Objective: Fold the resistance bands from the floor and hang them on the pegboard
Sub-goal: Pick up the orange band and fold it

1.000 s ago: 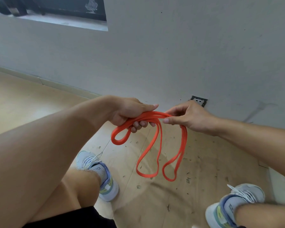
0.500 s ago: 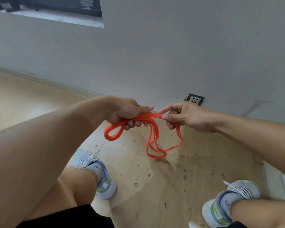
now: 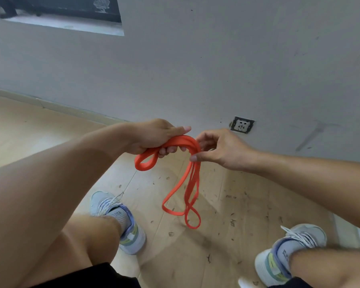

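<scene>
An orange resistance band, bunched in flat strands, is gripped by the left hand and pinched by the right hand, its loops dangling above the floor.

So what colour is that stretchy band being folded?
Bright orange: the band, plain with no pattern, shows clearly in the head view.

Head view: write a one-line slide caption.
Both hands, left hand and right hand, fold an orange resistance band, loops dangling above the wooden floor.

One orange band, two hands, two sneakers, one wall socket.
</scene>
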